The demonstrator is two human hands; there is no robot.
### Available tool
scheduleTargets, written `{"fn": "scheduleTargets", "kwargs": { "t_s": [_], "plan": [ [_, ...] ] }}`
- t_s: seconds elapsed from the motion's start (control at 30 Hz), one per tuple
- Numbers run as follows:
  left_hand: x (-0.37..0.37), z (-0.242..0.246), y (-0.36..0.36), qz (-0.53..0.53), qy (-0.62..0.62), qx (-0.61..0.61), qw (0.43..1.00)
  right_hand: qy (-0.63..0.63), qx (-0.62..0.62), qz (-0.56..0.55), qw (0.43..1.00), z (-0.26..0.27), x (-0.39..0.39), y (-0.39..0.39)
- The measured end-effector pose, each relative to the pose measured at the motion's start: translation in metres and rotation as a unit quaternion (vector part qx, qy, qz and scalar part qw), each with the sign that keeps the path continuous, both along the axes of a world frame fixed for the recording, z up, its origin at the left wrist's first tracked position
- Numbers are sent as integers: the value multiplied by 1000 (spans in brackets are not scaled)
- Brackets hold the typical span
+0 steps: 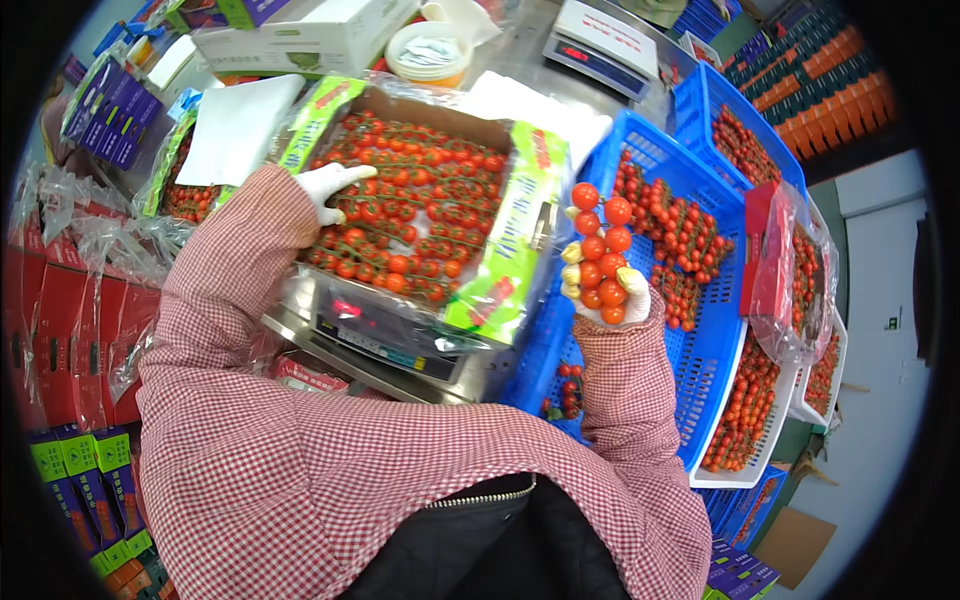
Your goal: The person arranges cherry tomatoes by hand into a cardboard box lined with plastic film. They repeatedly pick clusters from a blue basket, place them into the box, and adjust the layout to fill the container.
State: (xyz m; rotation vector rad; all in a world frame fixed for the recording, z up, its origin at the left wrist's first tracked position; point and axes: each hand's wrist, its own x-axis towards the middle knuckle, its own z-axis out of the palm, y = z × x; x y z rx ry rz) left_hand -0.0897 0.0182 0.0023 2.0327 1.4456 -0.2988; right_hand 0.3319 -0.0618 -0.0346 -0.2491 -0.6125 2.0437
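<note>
My right hand (636,294), in a white glove with yellowed fingertips, holds a truss of red cherry tomatoes (604,255) above the edge of a blue plastic crate (686,390). More tomato trusses (675,225) lie inside that crate. My left hand (330,191), gloved too, rests at the left side of an open carton (517,232) with green printed flaps, its fingers apart over the tomatoes (420,187). Clear plastic film lines the carton. Under the carton sits a digital scale (382,337) with a lit red display.
A second scale (600,49) stands at the back. White paper sheets (240,127) cover another tomato carton at left. Red cartons (75,337) in plastic line the left side. White crates (739,420) of tomatoes and a red box (759,247) stand at right. A tub (429,52) holds small sachets.
</note>
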Motion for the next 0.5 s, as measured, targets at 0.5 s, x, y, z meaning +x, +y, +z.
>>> {"fn": "scheduleTargets", "kwargs": {
  "t_s": [0.5],
  "plan": [
    [-19,19,-29,-96,-67,169,979,-747,393,179,505,13,-221,64]
  ]
}}
